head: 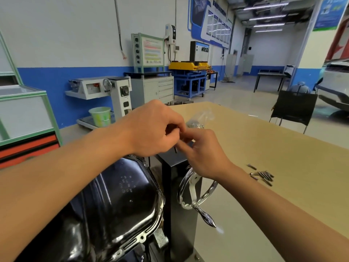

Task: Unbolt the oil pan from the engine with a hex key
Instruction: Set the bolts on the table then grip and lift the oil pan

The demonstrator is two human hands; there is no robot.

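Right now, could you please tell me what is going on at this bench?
A person is working with both hands above a black stand. The left hand pinches a small dark piece, and the right hand brings its fingers to it. It is too small to tell whether that piece is a bolt or the hex key. The black oil pan sits beneath the left forearm. Loose bolts lie piled on the table.

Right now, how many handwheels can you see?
2. The chrome handwheel on the black stand beside the oil pan, under the right hand; a grey handwheel on the white machine by the blue wall. Others may be hidden.
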